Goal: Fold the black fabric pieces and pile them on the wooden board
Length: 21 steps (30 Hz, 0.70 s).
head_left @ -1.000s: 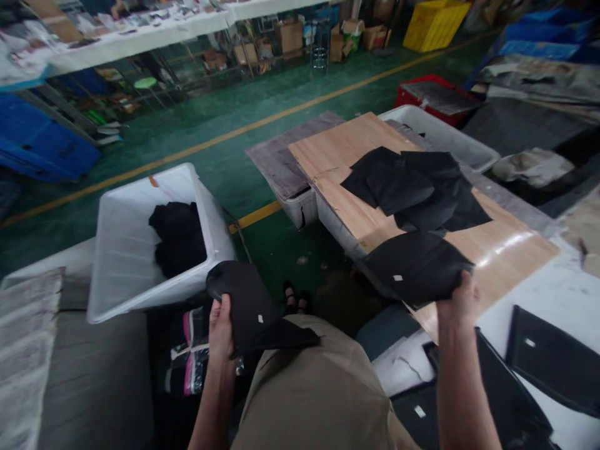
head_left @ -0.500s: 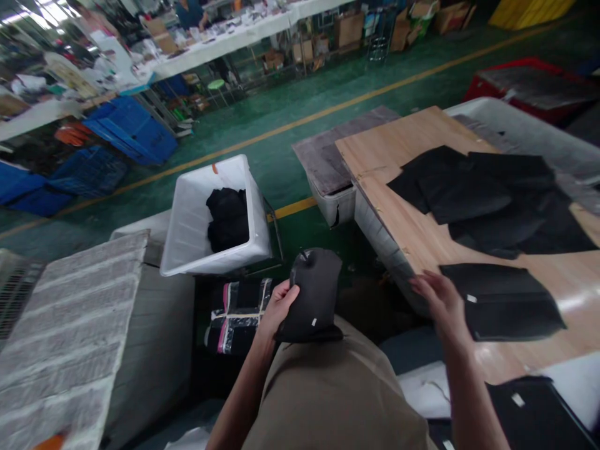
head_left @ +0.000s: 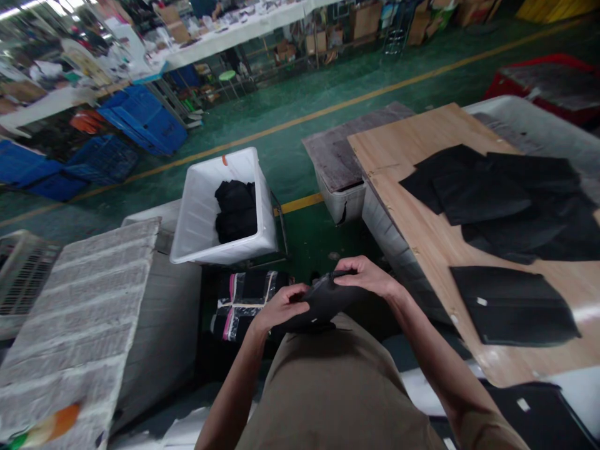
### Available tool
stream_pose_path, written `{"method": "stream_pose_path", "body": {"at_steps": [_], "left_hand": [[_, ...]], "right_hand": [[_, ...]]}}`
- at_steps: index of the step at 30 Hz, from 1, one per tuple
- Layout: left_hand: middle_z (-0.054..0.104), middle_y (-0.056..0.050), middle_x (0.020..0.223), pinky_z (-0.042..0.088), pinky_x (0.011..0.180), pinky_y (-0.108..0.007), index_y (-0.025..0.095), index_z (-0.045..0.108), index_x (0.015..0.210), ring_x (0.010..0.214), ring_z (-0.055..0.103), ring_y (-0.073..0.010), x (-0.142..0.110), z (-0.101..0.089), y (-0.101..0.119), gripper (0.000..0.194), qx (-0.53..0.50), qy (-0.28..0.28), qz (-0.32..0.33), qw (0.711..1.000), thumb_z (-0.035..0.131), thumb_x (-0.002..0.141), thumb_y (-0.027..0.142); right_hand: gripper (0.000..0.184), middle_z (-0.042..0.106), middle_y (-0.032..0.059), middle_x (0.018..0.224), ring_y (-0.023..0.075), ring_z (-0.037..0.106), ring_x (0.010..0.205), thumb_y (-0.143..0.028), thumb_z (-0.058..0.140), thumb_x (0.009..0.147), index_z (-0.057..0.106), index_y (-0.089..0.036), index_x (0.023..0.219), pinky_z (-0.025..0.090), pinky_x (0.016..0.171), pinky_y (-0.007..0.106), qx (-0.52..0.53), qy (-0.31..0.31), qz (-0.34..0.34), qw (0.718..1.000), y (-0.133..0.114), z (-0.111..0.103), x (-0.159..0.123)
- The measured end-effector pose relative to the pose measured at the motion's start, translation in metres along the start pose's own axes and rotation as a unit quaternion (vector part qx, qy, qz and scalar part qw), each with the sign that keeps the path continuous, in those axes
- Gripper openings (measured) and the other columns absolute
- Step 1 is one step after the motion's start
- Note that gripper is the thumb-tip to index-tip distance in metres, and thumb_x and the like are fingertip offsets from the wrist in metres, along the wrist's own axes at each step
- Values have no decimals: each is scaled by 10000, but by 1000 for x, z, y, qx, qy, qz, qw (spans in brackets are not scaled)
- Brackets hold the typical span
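Between my two hands, in front of my body, is a black fabric piece (head_left: 323, 303) with a small white label near its lower edge. My left hand (head_left: 285, 306) pinches its left side, thumb on top. At its upper right edge my right hand (head_left: 363, 275) is closed, fingers and thumb gripping the fabric. The piece is tilted and partly folded, so its full outline is hidden. On the wooden board to my right lies a similar black piece (head_left: 515, 306) with a white label. Farther back on that board is a loose pile of black pieces (head_left: 506, 194).
A white bin (head_left: 192, 219) holding black cloth stands ahead on the left. Below it lies a plastic-wrapped bundle (head_left: 246, 300). The wooden board (head_left: 412, 150) rests over bins on the right. A cloth-covered box (head_left: 79, 300) stands at left. Another black labelled piece (head_left: 544, 412) lies lower right.
My right hand has moved left from beside the board to the black fabric piece and taken hold of its upper edge. The piece has tipped from facing me to nearly edge-on.
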<state>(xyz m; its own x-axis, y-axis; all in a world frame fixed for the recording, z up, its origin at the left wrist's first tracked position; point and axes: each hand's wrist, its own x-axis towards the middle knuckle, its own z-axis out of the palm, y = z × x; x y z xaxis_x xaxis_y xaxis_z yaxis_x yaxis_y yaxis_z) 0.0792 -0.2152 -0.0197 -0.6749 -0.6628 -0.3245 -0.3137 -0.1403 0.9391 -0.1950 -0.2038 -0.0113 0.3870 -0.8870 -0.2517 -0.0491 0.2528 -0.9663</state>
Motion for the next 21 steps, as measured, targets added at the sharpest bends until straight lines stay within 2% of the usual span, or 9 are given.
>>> {"method": "stream_pose_path", "body": {"at_steps": [2, 3, 7, 10, 13, 18, 21], "left_hand": [[615, -38, 855, 402, 659, -235, 129, 674, 972, 763, 536, -170, -3, -1, -8, 361, -20, -32, -25, 999, 693, 786, 438], [604, -32, 825, 389, 634, -229, 125, 669, 945, 736, 526, -161, -4, -1, -13, 359, -19, -28, -35, 999, 690, 788, 447], [518, 2, 690, 327, 573, -219, 125, 629, 751, 647, 446, -123, -4, 3, -29, 365, 31, 60, -34, 997, 610, 852, 475], [476, 17, 660, 310, 565, -215, 134, 592, 695, 631, 416, -109, -2, 5, -28, 385, 66, 83, -17, 994, 568, 881, 471], [446, 25, 633, 292, 552, -214, 144, 547, 655, 615, 397, -104, 0, 8, -21, 381, 98, 86, -3, 992, 562, 881, 450], [427, 30, 619, 292, 559, -216, 158, 531, 657, 600, 402, -102, 4, 15, -19, 278, 174, 140, 37, 974, 549, 866, 341], [431, 34, 614, 304, 577, -219, 167, 525, 652, 597, 419, -104, 5, 18, -22, 238, 205, 179, 47, 961, 544, 849, 299]], "right_hand": [[308, 644, -9, 715, 124, 557, 644, -439, 778, 702, 689, -150, 759, 409, 603, 230, 34, 14, 6, 999, 2, 5, -1], [292, 646, -8, 712, 123, 558, 643, -421, 782, 699, 687, -150, 752, 413, 611, 230, 41, 15, 12, 999, 3, 8, -1], [277, 659, -16, 761, 127, 570, 681, -381, 791, 691, 689, -154, 814, 426, 642, 228, 54, -13, 32, 998, 8, 15, 0], [303, 657, -29, 788, 134, 576, 722, -342, 817, 658, 695, -160, 867, 428, 658, 223, 56, -33, 28, 997, 12, 18, 0], [273, 632, -31, 725, 118, 552, 660, -354, 802, 673, 691, -148, 814, 404, 605, 211, 73, -20, 56, 996, 18, 22, -2], [313, 593, -41, 649, 83, 495, 563, -364, 837, 619, 659, -135, 736, 370, 545, 193, 188, -11, 109, 976, 26, 28, -6], [324, 600, -38, 672, 92, 513, 604, -345, 856, 593, 658, -135, 740, 398, 583, 196, 224, -40, 104, 968, 30, 30, -9]]}}
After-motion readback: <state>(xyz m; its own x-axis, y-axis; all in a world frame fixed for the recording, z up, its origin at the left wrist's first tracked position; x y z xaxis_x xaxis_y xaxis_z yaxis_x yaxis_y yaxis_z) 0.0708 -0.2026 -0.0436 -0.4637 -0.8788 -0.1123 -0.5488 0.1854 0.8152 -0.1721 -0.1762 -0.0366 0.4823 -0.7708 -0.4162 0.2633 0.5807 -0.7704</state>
